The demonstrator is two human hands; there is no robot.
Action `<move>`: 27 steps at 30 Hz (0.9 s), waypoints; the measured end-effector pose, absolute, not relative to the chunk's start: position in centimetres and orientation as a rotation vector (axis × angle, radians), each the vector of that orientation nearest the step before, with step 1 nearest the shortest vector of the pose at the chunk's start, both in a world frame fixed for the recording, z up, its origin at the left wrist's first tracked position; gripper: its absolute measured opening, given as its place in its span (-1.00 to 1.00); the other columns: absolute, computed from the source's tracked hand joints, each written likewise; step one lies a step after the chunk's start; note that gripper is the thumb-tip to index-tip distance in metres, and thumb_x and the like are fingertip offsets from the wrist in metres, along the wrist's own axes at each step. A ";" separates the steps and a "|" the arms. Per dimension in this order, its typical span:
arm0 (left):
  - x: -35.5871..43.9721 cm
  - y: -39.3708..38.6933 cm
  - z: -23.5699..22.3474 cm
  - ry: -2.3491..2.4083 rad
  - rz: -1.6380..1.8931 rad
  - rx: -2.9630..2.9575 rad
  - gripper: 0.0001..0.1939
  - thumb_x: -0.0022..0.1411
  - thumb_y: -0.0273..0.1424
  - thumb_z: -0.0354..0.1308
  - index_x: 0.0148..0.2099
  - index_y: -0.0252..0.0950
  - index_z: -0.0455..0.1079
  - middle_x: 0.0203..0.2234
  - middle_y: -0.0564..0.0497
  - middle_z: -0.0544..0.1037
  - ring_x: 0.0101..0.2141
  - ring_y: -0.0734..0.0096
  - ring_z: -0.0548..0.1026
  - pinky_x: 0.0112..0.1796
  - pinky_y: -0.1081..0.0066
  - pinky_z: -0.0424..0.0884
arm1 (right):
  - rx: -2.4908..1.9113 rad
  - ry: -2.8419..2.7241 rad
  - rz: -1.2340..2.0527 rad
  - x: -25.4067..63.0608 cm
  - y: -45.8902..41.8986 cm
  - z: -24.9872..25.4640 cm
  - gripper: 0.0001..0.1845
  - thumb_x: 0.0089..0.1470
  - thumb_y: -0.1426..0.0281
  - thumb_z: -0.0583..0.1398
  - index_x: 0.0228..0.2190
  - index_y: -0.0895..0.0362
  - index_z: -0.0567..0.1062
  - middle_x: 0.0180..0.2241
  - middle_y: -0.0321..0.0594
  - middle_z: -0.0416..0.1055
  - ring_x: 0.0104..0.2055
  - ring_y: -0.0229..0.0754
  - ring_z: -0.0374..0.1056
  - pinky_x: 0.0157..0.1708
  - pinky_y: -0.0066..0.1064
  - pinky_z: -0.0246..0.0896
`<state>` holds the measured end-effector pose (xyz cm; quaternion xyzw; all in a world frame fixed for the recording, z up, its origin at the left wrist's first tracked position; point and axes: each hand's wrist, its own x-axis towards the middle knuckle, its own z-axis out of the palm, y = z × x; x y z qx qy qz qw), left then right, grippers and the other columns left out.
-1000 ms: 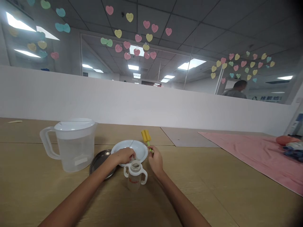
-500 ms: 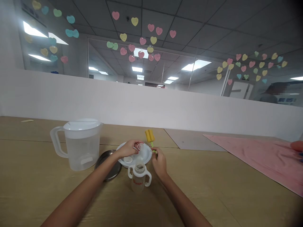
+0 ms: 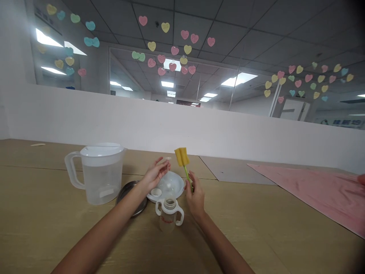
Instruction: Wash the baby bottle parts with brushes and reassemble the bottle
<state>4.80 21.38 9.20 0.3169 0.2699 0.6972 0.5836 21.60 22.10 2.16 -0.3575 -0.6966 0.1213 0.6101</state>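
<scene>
My left hand [image 3: 156,176] is closed around a small clear bottle nipple [image 3: 168,159], its wide rim facing up above the fingertips. In my right hand [image 3: 195,196] is the thin green handle of a bottle brush [image 3: 182,156] with a yellow sponge head, raised upright. Between my forearms a clear baby bottle [image 3: 167,220] stands uncapped, with a white two-handled holder round its neck. Behind it lies a white plate [image 3: 180,187] carrying a clear dome-shaped cover [image 3: 168,185] and a white ring [image 3: 156,192]. My left forearm partly hides a round metal tray [image 3: 125,190].
A lidded clear pitcher [image 3: 104,179] stands on the table at the left. A pink cloth [image 3: 308,190] and a grey sheet [image 3: 234,171] lie on the right. Part of another person's hand [image 3: 361,179] shows at the right edge. A white wall [image 3: 182,125] runs behind the table.
My left hand has lifted the nipple up from over the plate. My right hand has raised the brush off the table and tilted it upright. The other person's hand has drawn back rightward.
</scene>
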 end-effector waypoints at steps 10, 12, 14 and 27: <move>3.3 19.2 11.9 1.088 1.758 1.366 -0.46 -0.09 -0.35 0.28 -0.03 -0.36 0.25 -0.49 0.03 0.52 -0.44 0.50 0.45 -0.38 0.49 0.33 | -0.756 -1.764 0.131 21.7 21.8 2.5 -0.67 0.10 0.33 0.01 -0.16 0.17 0.44 -0.20 -0.11 0.46 -0.16 -0.18 0.38 -0.12 -0.36 0.27; 3.3 19.4 12.0 1.140 1.776 1.463 -0.49 -0.11 -0.32 0.28 -0.08 -0.36 0.28 -0.52 0.04 0.50 -0.46 0.47 0.44 -0.41 0.47 0.33 | -0.737 -1.785 0.088 21.7 21.9 2.3 -0.68 0.09 0.34 0.02 -0.16 0.17 0.43 -0.22 -0.11 0.47 -0.17 -0.19 0.39 -0.14 -0.38 0.28; 3.3 19.6 11.9 1.165 1.798 1.536 -0.53 -0.12 -0.30 0.28 -0.14 -0.36 0.30 -0.52 0.04 0.50 -0.46 0.45 0.45 -0.40 0.46 0.36 | -0.726 -1.804 0.035 21.7 21.9 2.1 -0.68 0.09 0.36 0.01 -0.16 0.17 0.43 -0.23 -0.11 0.47 -0.19 -0.21 0.39 -0.16 -0.40 0.29; 3.5 17.9 12.7 1.608 1.727 2.109 -0.73 0.06 -0.38 0.11 -0.13 -0.26 0.34 -0.42 0.05 0.53 -0.44 0.48 0.46 -0.36 0.50 0.35 | -0.980 -1.784 -0.258 22.7 22.8 2.0 -0.62 0.16 0.35 -0.06 -0.09 0.14 0.42 -0.23 -0.12 0.46 -0.25 -0.21 0.39 -0.28 -0.47 0.27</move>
